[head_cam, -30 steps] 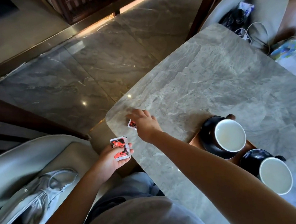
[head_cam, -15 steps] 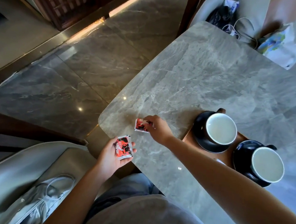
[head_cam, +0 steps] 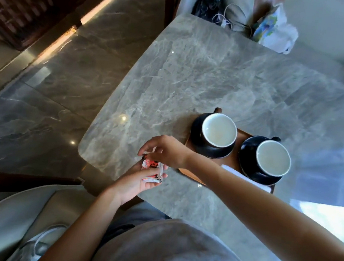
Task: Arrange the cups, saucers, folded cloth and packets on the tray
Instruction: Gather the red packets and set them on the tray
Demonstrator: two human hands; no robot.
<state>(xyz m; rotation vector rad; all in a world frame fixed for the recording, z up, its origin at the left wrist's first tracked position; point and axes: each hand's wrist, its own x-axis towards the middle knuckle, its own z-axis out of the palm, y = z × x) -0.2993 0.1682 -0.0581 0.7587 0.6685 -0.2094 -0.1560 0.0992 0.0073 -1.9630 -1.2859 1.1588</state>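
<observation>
Right hand now back from table, pinching packet onto packets stacked in cupped left hand; tray just right, nearest right hand.

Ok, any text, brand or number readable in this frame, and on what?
None can be read.
Red and white packets, held between left hand and right hand: print too blurred.
Colourful bag on the far seat: pattern only, no legible words.
</observation>
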